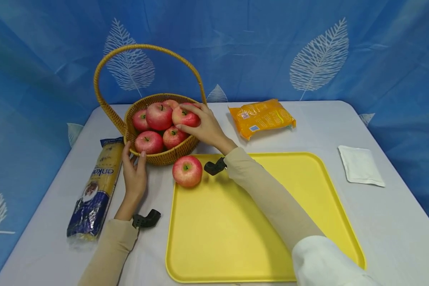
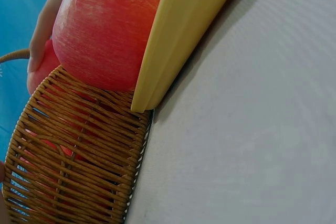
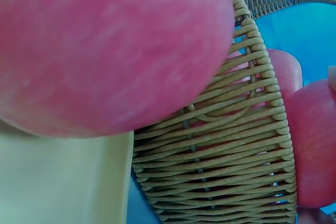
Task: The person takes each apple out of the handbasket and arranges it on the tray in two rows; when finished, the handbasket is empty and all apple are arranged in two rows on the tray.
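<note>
A brown wicker basket with a tall arched handle holds several red apples. My right hand reaches over its right rim and grips an apple at the top of the pile, fingers over it and thumb at its lower side. At the basket's near left rim, my left hand holds on with thumb and fingers spread along the edge. Another apple rests on the far left corner of the yellow tray, close in front of the basket; it looms large in both wrist views.
Left of the basket lies a long blue and yellow pack. An orange packet is at the back, right of the basket. A small white sachet lies right of the tray. A blue curtain hangs behind the table.
</note>
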The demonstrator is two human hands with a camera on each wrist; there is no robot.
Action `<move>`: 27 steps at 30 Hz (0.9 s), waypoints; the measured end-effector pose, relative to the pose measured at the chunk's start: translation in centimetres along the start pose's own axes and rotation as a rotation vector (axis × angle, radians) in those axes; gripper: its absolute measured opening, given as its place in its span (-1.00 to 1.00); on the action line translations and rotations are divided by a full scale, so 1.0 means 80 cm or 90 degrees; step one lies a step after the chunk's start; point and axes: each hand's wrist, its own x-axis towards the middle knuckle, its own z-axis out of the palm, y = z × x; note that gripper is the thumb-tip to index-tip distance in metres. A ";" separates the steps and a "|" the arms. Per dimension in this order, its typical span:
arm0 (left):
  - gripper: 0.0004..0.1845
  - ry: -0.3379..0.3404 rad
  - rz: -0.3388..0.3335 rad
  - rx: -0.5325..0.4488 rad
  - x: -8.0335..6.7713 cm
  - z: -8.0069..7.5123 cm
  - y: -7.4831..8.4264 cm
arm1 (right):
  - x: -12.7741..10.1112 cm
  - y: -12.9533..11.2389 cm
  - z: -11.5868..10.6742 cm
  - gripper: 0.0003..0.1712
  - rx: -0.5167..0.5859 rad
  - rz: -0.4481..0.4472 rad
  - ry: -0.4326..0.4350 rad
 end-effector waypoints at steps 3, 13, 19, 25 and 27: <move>-0.39 -0.001 0.000 0.003 0.001 0.001 0.000 | -0.001 0.001 -0.001 -0.32 0.021 -0.002 0.017; -0.38 0.005 -0.006 0.003 0.005 -0.001 -0.026 | -0.014 0.005 -0.005 -0.33 0.119 -0.008 0.057; -0.38 0.016 -0.003 0.016 0.007 0.000 -0.047 | -0.027 0.011 -0.014 -0.34 0.142 0.013 0.076; -0.37 0.012 -0.005 0.018 0.003 -0.001 -0.026 | -0.039 0.016 -0.023 -0.34 0.148 0.021 0.097; -0.37 0.007 -0.006 0.016 0.000 -0.001 -0.013 | -0.044 0.019 -0.027 -0.34 0.163 0.022 0.094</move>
